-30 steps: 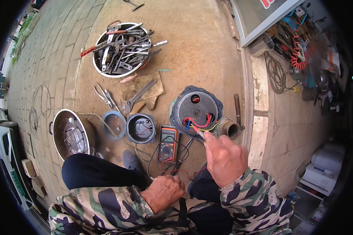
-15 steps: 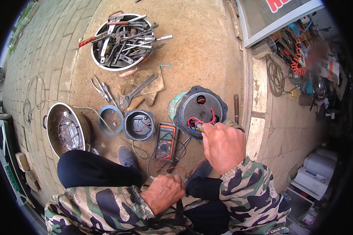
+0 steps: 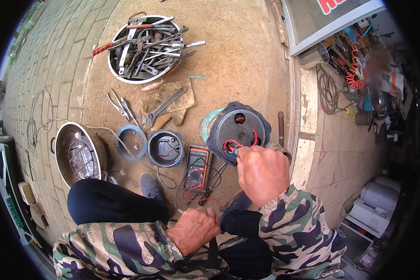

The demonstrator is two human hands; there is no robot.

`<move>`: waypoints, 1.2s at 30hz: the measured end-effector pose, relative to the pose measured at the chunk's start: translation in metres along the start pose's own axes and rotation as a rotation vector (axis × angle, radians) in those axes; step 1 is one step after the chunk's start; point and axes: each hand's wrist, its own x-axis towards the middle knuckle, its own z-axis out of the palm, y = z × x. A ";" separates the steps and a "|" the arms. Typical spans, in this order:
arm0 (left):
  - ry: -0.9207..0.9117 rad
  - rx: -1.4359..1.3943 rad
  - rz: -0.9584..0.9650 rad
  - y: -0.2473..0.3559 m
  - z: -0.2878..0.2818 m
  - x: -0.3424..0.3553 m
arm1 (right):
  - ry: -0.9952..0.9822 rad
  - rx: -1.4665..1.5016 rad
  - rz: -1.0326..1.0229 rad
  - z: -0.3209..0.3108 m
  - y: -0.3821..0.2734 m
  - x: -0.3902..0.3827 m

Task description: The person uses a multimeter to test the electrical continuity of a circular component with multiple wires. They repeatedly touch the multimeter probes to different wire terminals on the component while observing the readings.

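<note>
Wires (image 3: pixel 227 143) pinched by right hand (image 3: pixel 262 172), further over round housing (image 3: pixel 226 127) than a second ago, so grip's inside its outline; left hand (image 3: pixel 195 230) still clamped on black lead (image 3: pixel 175 199).

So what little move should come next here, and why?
Perhaps the right hand could spread the coloured wires slightly: they bunch together where it seems to pinch them, over the round housing, so single ones look hard to tell apart.

Left hand (image 3: pixel 195 231) curled at six o'clock, right hand (image 3: pixel 263 173) out at four, palm down, pinching, it seems
</note>
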 end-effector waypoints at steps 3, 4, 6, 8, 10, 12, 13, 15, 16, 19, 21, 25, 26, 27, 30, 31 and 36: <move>-0.002 0.003 -0.003 0.001 -0.001 -0.001 | 0.001 0.001 -0.008 0.001 0.001 0.001; -0.002 0.005 -0.004 0.001 -0.001 -0.001 | 0.003 0.003 -0.012 0.001 0.002 0.001; -0.012 0.018 -0.002 0.001 -0.003 -0.002 | -0.002 0.038 -0.022 0.000 0.003 0.002; -0.016 0.020 -0.002 0.002 -0.004 -0.002 | -0.010 0.061 -0.031 -0.001 0.005 0.003; -0.014 0.014 -0.002 0.003 -0.002 -0.002 | -0.022 0.074 -0.040 0.000 0.006 0.003; -0.021 0.020 -0.008 0.003 -0.001 -0.002 | -0.041 0.082 -0.055 0.001 0.007 0.004; -0.025 0.023 -0.010 0.003 -0.001 -0.002 | -0.051 0.087 -0.063 0.002 0.007 0.004; -0.016 0.037 -0.012 0.003 -0.001 -0.002 | -0.056 0.090 -0.049 0.002 0.006 0.004; -0.013 0.043 -0.012 0.003 -0.002 -0.002 | -0.059 0.092 -0.041 0.002 0.005 0.004; -0.010 0.047 0.003 0.004 -0.005 -0.001 | -0.043 0.089 -0.063 0.003 0.006 0.001; 0.007 0.056 0.014 0.003 -0.003 -0.001 | -0.010 0.065 -0.056 0.005 0.004 -0.001; 0.036 0.056 0.008 0.005 0.001 -0.003 | 0.041 0.042 -0.056 -0.001 0.002 -0.011; 0.040 0.049 0.012 0.005 0.002 -0.003 | 0.070 0.036 -0.057 -0.005 0.002 -0.016; 0.044 0.041 0.016 0.006 0.003 -0.003 | 0.099 0.030 -0.059 -0.009 0.001 -0.021; 0.057 0.034 0.020 0.009 0.005 -0.004 | 0.078 0.037 -0.023 -0.020 -0.005 -0.041; 0.061 0.034 0.019 0.011 0.006 -0.005 | 0.053 0.045 -0.005 -0.021 -0.007 -0.048; 0.074 0.097 0.046 0.023 0.012 -0.010 | -0.015 0.064 -0.082 -0.006 -0.007 -0.079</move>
